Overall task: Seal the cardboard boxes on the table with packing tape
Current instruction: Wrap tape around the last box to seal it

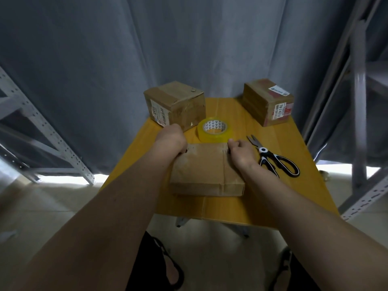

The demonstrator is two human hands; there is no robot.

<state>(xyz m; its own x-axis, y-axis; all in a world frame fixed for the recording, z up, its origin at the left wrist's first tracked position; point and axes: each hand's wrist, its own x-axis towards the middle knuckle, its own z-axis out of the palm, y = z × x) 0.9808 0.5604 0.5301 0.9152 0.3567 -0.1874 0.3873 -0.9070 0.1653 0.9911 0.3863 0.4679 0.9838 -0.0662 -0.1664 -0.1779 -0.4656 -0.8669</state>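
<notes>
A flat cardboard box (206,171) lies in the middle of the small yellow table (294,192). My left hand (171,139) grips its far left corner with curled fingers. My right hand (241,152) grips its far right corner, thumb up on the far edge. Just behind the box sits a roll of yellowish clear packing tape (214,133), flat on the table. Two more cardboard boxes stand at the back: a cube-like one (175,105) at back left and a labelled one with red tape (268,101) at back right.
Black and white scissors (275,157) lie right of my right hand, blades pointing away. A grey curtain (147,49) hangs behind the table. Metal shelf frames stand at left (48,131) and right (359,122). My sandalled feet show below the table edge.
</notes>
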